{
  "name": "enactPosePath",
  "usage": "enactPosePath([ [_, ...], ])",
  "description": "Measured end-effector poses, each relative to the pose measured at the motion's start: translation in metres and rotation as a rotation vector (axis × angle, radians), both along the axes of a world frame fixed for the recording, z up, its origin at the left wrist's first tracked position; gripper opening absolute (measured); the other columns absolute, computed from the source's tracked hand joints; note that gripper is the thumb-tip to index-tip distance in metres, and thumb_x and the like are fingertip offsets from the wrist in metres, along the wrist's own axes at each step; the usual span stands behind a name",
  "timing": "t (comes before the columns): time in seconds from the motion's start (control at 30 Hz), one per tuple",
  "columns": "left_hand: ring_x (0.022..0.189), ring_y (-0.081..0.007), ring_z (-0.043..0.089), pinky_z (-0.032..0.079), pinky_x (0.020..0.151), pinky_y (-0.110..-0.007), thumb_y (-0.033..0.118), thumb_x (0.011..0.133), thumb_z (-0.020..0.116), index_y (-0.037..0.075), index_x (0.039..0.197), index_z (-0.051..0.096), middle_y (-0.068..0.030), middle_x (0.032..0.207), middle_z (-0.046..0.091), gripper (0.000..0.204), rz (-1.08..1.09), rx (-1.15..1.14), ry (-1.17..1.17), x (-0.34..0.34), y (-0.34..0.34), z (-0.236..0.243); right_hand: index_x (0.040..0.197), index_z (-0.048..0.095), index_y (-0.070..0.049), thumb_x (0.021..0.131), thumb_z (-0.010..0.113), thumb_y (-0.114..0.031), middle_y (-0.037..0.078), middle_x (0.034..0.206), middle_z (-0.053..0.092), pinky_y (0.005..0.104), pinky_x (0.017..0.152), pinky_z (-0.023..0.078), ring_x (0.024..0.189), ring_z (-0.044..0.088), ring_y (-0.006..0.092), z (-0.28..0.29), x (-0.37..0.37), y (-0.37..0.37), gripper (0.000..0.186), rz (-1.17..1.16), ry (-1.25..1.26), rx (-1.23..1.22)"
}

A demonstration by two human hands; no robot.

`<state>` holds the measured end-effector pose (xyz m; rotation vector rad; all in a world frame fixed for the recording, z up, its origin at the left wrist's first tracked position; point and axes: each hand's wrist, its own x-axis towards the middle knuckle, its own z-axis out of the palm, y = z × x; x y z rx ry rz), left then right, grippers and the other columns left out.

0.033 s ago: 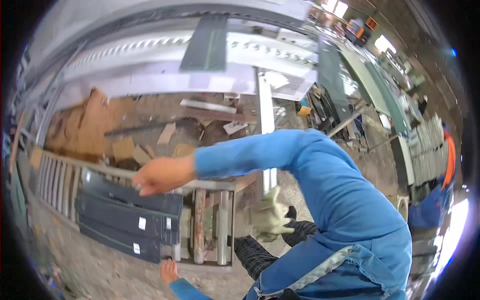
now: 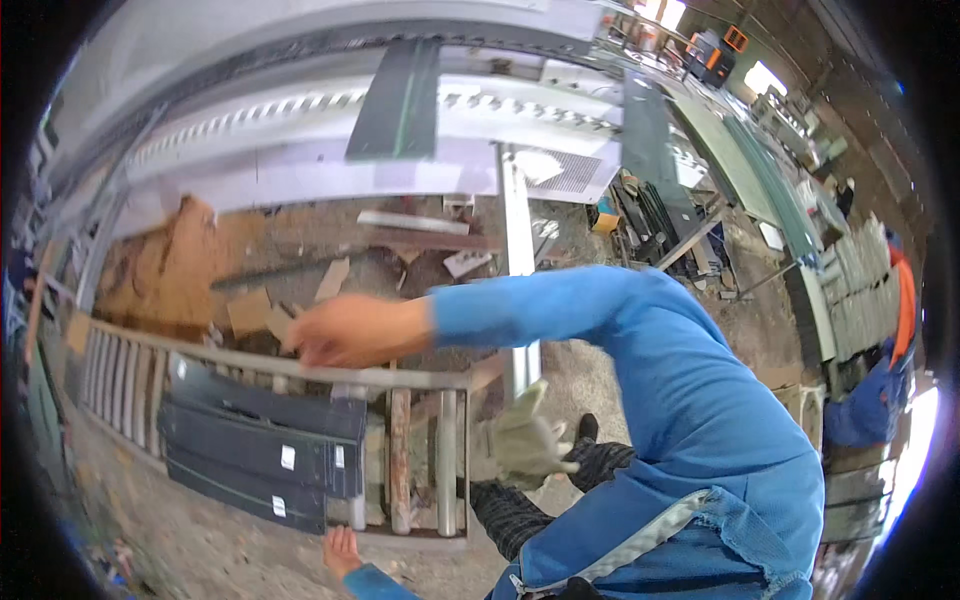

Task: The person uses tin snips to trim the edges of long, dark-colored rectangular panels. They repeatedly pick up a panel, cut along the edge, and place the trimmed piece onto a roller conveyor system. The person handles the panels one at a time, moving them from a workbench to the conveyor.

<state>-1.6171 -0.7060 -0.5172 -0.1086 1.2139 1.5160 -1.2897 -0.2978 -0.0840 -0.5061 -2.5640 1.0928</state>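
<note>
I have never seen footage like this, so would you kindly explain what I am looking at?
This is one rounded fisheye view from a camera worn on a person's head, looking down, so straight edges bend. The wearer's own left hand shows only at the bottom edge, bare and open, by the rim of a metal roller frame. Their right hand is out of view. Dark grey panels with small white labels lie stacked on the frame. The large figure in blue is a co-worker bending over, reaching a bare hand across the frame and wearing a pale glove on the other. Neither holds anything visible. Scraps litter the dirt floor.
</note>
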Motion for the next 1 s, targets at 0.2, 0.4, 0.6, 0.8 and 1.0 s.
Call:
enactPosePath([
  [0.2,0.093,-0.0287,0.06,0.051,0.082,-0.039,0.031,0.093,0.047,-0.004,0.113,0.053,-0.0183,0.102,0.061,0.041,0.127,0.055,0.355,0.196,0.116,0.259,0.112,0.053,0.001,0.085,0.059,-0.019,0.021,0.109,0.056,0.0404,0.09,0.042,0.103,0.052,0.0339,0.044,0.463,0.083,0.035,-1.571,0.043,0.912],
  [0.4,0.079,-0.0245,0.063,0.053,0.071,-0.033,0.026,0.091,0.053,-0.006,0.105,0.055,-0.018,0.091,0.063,0.035,-0.305,0.31,0.545,0.466,0.257,0.42,0.112,0.048,0.01,0.083,0.056,-0.054,0.023,0.092,0.062,0.0453,0.075,0.05,0.08,0.062,0.0352,-0.055,0.67,0.12,0.071,-1.463,0.657,-0.741],
  [0.6,0.076,-0.0209,0.065,0.054,0.067,-0.03,0.027,0.091,0.056,-0.006,0.099,0.056,-0.0152,0.084,0.064,0.034,-0.749,0.408,0.725,0.594,0.362,0.508,0.113,0.049,0.003,0.087,0.058,-0.04,0.017,0.1,0.061,0.0471,0.077,0.052,0.089,0.061,0.0313,-0.097,0.678,0.194,0.051,-1.116,1.346,-1.25],
  [0.8,0.065,-0.0186,0.06,0.046,0.053,-0.03,0.025,0.086,0.061,0.0,0.08,0.061,-0.011,0.071,0.063,0.026,-0.682,0.316,1.459,0.543,0.56,0.469,0.108,0.054,0.005,0.082,0.066,-0.021,0.015,0.1,0.061,0.0403,0.071,0.049,0.083,0.061,0.0259,-0.152,0.726,0.258,0.038,-1.445,1.302,-0.932],
  [1.0,0.1,-0.0421,0.056,0.044,0.086,-0.048,0.052,0.087,0.046,-0.002,0.098,0.061,-0.0259,0.105,0.06,0.057,-0.375,-0.464,1.969,0.447,0.678,0.401,0.106,0.055,0.008,0.087,0.055,-0.011,0.016,0.102,0.062,0.0402,0.075,0.054,0.087,0.064,0.0263,-0.108,0.763,0.176,0.027,-1.34,1.263,-1.145],
])
